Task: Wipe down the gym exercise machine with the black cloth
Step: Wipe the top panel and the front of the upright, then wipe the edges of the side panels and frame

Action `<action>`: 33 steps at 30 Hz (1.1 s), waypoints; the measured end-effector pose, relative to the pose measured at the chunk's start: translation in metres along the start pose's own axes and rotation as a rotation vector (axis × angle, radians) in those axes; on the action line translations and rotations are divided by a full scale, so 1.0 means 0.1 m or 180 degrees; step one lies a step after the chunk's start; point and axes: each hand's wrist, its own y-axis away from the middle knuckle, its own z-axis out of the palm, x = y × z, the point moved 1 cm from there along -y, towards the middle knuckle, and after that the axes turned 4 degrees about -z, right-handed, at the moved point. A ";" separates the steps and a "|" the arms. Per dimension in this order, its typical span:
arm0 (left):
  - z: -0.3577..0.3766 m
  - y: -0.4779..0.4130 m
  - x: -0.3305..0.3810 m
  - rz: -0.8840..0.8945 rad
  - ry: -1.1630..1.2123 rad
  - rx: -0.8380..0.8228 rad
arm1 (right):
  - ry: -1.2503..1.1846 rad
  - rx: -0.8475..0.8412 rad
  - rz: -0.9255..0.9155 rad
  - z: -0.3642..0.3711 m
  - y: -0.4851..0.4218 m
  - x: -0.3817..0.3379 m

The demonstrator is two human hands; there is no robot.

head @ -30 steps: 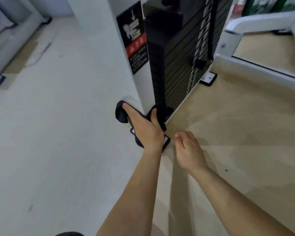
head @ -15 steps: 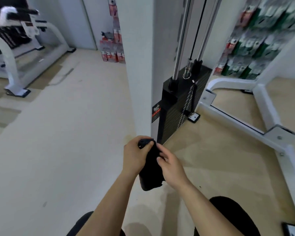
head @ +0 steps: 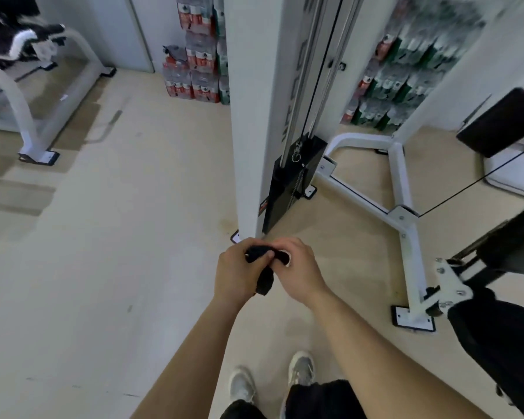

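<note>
- Cloth (head: 265, 281): bunched, held just in front of the machine (head: 248, 131), not touching it.
- Left hand (head: 232, 275), right hand (head: 303, 272): fingers curled round the cloth.
- Step, as judged: cloth being folded for wiping.
- Next: a flat face to be pressed to the machine.

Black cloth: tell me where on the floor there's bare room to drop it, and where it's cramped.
Widest bare floor lies left of the white column, between it and the far-left machine's foot. A smaller patch sits between the weight stack and the white base frame. Crowded: bottled-water packs behind the column, black pads on the right.
</note>
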 end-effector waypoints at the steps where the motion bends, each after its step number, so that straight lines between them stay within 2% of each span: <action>1: -0.08 0.12 0.16 0.0056 -0.0099 0.0011 | 0.0000 0.0040 -0.0008 -0.14 0.11 -0.17; 10: -0.39 0.92 1.53 0.0535 -0.0473 0.0041 | -0.0150 0.0345 -0.0042 -1.23 0.84 -1.12; 19: -0.49 1.38 2.62 0.1026 -0.0888 0.0167 | -0.0114 0.0329 -0.0530 -2.20 1.19 -1.73; 24: -0.62 1.29 3.18 0.1223 -0.1259 0.0275 | 0.0001 0.0414 -0.0746 -2.59 1.01 -2.03; 29: -0.72 0.87 3.74 0.1404 -0.1698 0.0240 | 0.0085 0.0441 -0.0934 -3.07 0.46 -2.31; 33: -0.60 0.39 4.17 0.1592 -0.1815 0.0222 | -0.0127 0.0857 -0.0980 -3.33 -0.18 -2.41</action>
